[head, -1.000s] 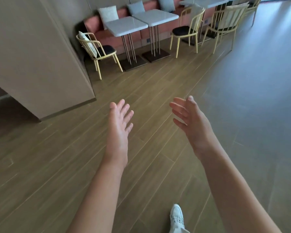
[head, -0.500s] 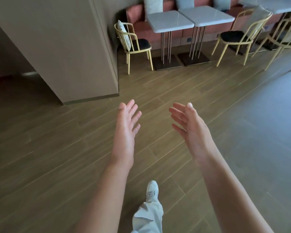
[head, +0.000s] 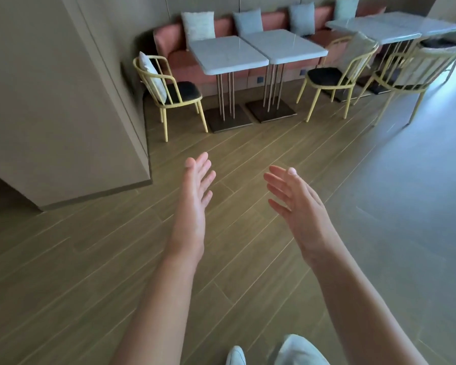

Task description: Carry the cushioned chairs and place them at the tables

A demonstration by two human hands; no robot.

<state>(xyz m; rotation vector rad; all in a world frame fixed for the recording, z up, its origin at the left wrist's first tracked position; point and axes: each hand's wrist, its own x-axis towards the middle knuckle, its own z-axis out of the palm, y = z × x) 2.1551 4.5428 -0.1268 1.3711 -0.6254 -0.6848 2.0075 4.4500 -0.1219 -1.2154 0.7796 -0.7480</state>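
Observation:
My left hand (head: 194, 196) and my right hand (head: 294, 198) are held out in front of me over the wooden floor, fingers straight, holding nothing. Ahead stands a yellow-framed chair (head: 169, 93) with a dark seat cushion and a pale back pillow, beside the left white table (head: 227, 55). A second white table (head: 284, 46) adjoins it. Another yellow cushioned chair (head: 334, 75) stands to its right, and a third (head: 416, 72) sits at the far right by a further table (head: 379, 29).
A pink bench (head: 169, 38) with pale cushions runs along the back wall behind the tables. A beige wall block (head: 63, 101) juts out on the left, its corner near the first chair. My white shoe (head: 236, 355) and trouser leg show at the bottom.
The view has swung and come closer: tables and chairs appear larger and more central. Both hands stay outstretched and empty. My leg has shifted to the bottom right.

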